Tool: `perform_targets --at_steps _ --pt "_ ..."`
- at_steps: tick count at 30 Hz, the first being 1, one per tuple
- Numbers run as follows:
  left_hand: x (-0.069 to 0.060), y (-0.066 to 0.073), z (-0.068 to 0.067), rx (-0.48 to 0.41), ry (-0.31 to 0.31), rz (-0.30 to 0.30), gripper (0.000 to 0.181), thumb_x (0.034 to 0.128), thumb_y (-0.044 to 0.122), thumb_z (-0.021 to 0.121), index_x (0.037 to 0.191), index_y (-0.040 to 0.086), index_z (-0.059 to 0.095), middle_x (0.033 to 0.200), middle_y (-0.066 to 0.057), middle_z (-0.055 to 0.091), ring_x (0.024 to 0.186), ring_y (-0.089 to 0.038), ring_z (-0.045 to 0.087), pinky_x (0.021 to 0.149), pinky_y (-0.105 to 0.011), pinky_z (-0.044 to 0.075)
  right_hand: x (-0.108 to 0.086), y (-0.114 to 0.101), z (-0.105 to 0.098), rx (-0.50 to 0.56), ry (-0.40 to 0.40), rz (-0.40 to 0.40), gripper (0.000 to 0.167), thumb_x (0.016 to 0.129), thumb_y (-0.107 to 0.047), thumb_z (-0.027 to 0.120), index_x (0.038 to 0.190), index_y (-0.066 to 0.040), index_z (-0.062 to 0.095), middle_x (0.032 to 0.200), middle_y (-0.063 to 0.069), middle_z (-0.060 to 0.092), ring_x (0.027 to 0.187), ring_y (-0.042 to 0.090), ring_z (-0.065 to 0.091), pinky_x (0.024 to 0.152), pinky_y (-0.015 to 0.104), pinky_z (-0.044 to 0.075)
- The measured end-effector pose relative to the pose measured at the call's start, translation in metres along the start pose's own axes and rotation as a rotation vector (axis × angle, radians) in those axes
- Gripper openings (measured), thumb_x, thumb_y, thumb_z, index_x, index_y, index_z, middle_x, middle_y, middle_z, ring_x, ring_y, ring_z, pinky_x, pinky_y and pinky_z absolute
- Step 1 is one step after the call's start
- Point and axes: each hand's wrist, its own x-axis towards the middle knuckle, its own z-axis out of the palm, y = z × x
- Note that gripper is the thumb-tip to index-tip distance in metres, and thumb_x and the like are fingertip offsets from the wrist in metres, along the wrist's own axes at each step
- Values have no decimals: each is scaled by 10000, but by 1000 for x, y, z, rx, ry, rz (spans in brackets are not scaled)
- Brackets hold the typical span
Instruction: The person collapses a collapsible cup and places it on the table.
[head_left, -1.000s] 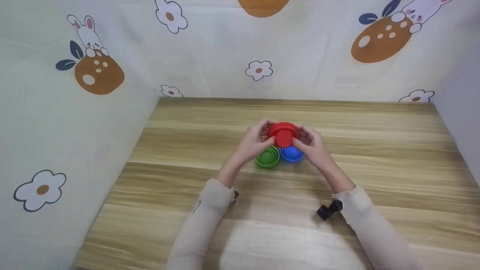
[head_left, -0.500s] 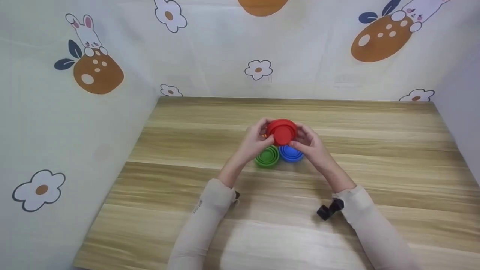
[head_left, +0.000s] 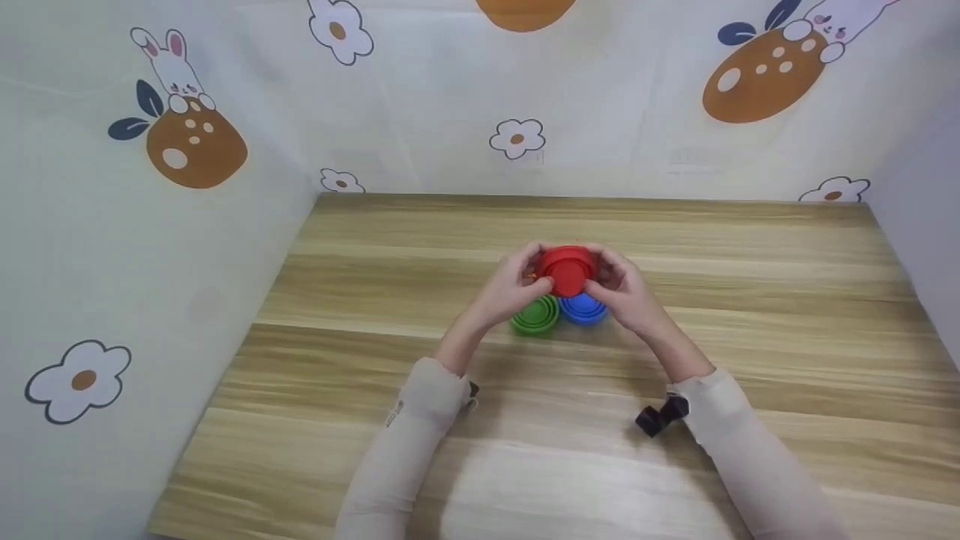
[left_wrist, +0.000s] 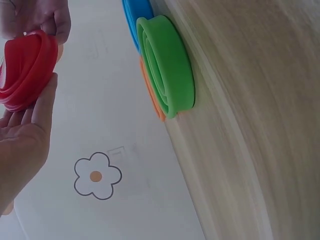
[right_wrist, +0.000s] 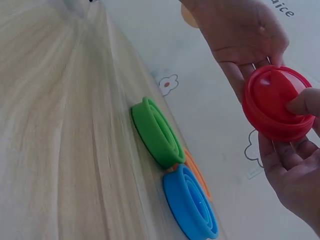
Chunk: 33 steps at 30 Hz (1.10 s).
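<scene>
Between both hands a red collapsible cup is held above the table, its round base turned toward the head camera. My left hand grips its left side, thumb on the near face and fingers behind. On the opposite side my right hand holds it likewise, its thumb pressing near the base in the right wrist view. Just below, a green folded cup and a blue folded cup lie side by side, showing nested rings. An orange folded cup sits behind them, mostly hidden from the head view.
The wood-grain table meets a pale patterned back wall and a left side wall. Black wrist gear hangs from the right cuff.
Half a second ago the red cup rose slightly and tilted to show more of its base. Now it is a little lower and tipped back. Both hands keep their hold; the other cups stay put.
</scene>
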Motion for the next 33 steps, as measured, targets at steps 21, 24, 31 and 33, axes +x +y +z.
perform_targets --at_steps 21,24,31,33 --pt "3 0 7 -6 107 3 358 917 -61 602 1264 -43 519 1214 -229 644 1093 -269 640 869 -324 613 0 4 5 -8 75 39 496 877 137 579 1347 72 434 1115 -101 650 1059 74 627 944 202 529" --pt "4 0 9 35 114 13 366 914 -56 606 1270 -38 522 1200 -219 645 1075 -266 641 838 -309 619 1 5 7 -42 115 32 473 872 133 595 1322 69 462 1094 -88 641 1025 82 632 901 201 552" --pt "4 0 11 155 139 29 363 910 -29 616 1262 -17 529 1164 -202 653 1034 -266 640 808 -278 617 2 5 9 -114 151 -25 438 875 134 581 1305 75 519 1105 -76 617 1036 41 639 851 185 575" --pt "3 0 11 165 143 32 359 912 -29 620 1258 -22 527 1166 -206 651 1042 -275 640 821 -292 618 2 4 7 -112 124 -46 452 896 125 585 1341 71 524 1162 -56 613 1075 44 629 905 180 555"
